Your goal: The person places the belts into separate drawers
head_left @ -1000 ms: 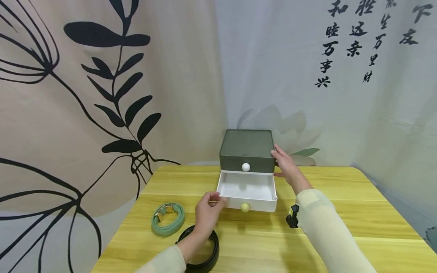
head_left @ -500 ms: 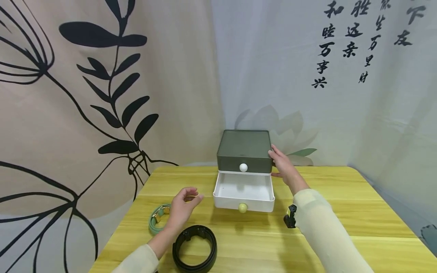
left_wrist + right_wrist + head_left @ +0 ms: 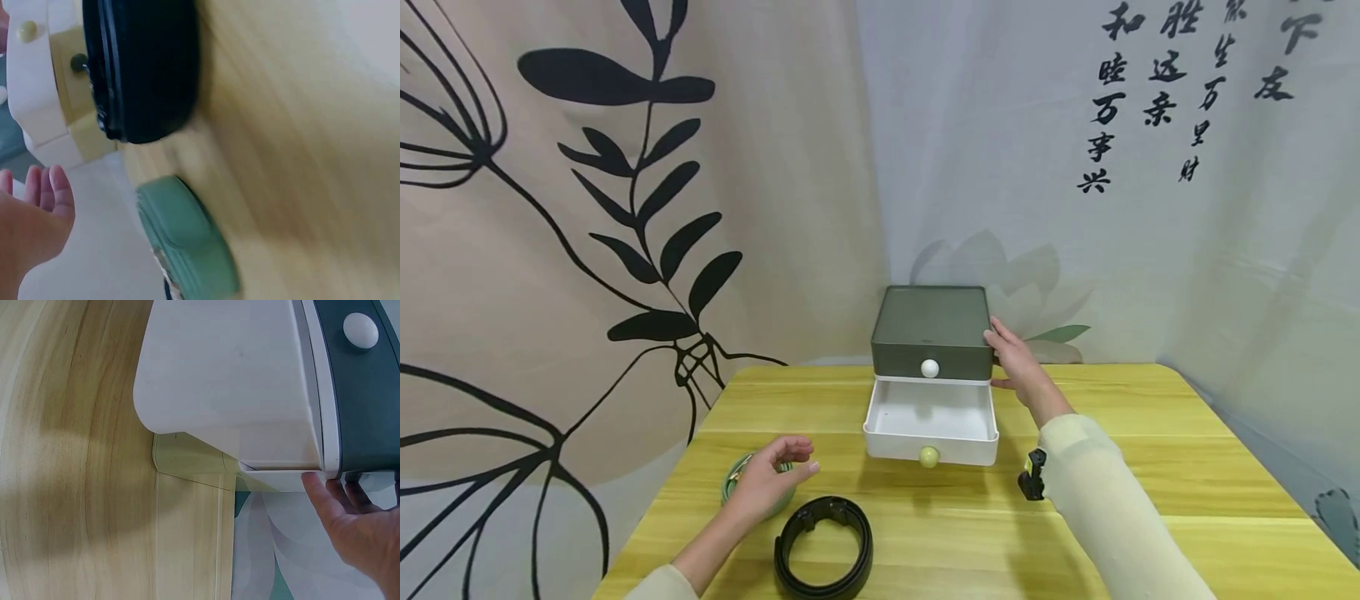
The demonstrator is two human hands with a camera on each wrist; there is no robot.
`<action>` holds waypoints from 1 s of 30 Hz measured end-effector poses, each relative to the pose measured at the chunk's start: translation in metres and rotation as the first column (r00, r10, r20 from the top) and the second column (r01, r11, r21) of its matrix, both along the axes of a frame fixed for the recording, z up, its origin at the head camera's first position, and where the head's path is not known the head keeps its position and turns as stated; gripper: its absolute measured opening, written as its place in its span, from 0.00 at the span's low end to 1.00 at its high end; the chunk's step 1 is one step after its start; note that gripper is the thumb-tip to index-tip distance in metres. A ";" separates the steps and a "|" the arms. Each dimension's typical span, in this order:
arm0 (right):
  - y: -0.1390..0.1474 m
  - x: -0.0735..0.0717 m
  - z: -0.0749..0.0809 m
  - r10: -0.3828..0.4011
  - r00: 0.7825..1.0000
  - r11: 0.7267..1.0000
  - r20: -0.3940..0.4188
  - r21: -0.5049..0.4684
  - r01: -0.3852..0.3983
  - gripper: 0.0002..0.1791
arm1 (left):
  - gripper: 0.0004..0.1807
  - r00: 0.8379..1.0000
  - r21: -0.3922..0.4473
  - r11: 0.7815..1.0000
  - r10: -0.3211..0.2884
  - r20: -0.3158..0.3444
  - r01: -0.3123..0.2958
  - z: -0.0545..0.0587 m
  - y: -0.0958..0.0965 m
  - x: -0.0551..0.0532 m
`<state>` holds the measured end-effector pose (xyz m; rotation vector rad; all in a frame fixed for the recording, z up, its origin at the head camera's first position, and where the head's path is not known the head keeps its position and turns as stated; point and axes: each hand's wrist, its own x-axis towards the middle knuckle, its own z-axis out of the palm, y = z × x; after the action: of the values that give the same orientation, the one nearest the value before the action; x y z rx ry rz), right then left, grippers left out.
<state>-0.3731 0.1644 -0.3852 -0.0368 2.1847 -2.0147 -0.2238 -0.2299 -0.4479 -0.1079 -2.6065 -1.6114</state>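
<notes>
A small two-drawer box with a dark green-grey top (image 3: pixel 934 317) stands at the back of the table. Its white lower drawer (image 3: pixel 880 447), with a yellow-green knob (image 3: pixel 928 457), is pulled out. My right hand (image 3: pixel 1022 371) rests against the box's right side, fingers extended along it in the right wrist view. My left hand (image 3: pixel 771 477) is held over a coiled green belt (image 3: pixel 187 237), fingers loosely bent and holding nothing; it partly hides that belt in the head view. A coiled black belt (image 3: pixel 865 550) lies just right of the left forearm.
The upper drawer, with a white knob (image 3: pixel 930 368), is closed. A black device (image 3: pixel 1032 475) is on the right wrist. A printed cloth (image 3: pixel 805 208) hangs close behind the wooden table (image 3: pixel 1120 475).
My left hand has let go of the lower drawer's front left corner and moved left and toward me, over the green belt. The right hand stays on the box, and the drawer stays out.
</notes>
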 end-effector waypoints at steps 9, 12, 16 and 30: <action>0.000 0.001 0.000 0.015 1.000 0.999 -0.025 0.032 -0.014 0.35 | 0.23 0.984 -0.005 0.986 -0.168 0.058 0.169 -0.011 -0.032 0.014; -0.001 0.001 0.001 0.013 1.000 0.999 -0.024 0.031 -0.012 0.34 | 0.23 0.969 0.005 0.972 -0.232 0.081 0.233 -0.014 -0.043 0.017; -0.002 0.000 0.002 0.001 1.000 1.000 -0.021 0.019 0.000 0.34 | 0.25 0.953 0.008 0.961 -0.276 0.121 0.278 -0.019 -0.053 0.022; 0.000 0.000 0.000 -0.014 1.000 1.000 -0.009 -0.006 0.013 0.34 | 0.25 0.875 0.001 0.899 -0.426 0.230 0.437 -0.039 -0.065 0.028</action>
<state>-0.3729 0.1648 -0.3849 -0.0320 2.1902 -2.0322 -0.1957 -0.2951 -0.4868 -0.5863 -2.9577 -1.7740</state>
